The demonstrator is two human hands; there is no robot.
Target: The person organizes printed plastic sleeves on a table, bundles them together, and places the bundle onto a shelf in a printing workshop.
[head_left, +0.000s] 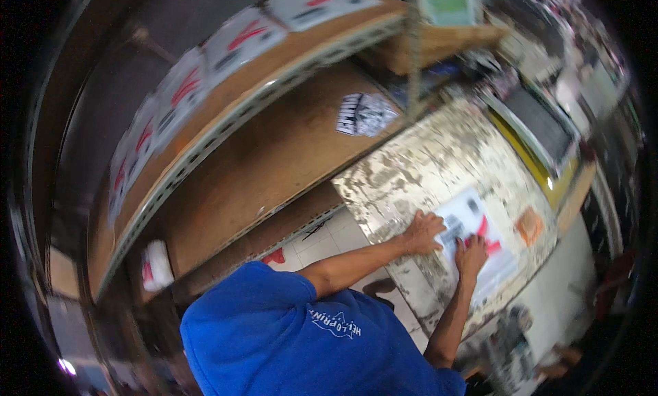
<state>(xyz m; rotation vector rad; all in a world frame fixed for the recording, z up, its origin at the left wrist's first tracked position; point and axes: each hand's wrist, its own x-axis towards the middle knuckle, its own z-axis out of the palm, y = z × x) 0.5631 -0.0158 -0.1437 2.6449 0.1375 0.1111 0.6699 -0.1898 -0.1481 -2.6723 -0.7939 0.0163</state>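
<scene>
A flat white plastic sheet with red and dark print lies on the worn, paint-flecked table. My left hand rests on its left edge, fingers spread and holding nothing. Over the red print, my right hand touches the sheet with bent fingers that seem to pinch at it; the blur hides the exact fingertip contact. To the right of the sheet lies an orange-brown, roundish piece, perhaps a tape roll.
On the left, a wooden shelf with a perforated metal edge carries several similar printed sheets on its upper board. A black-and-white sticker lies on the lower board. Framed screens lean at the table's far right.
</scene>
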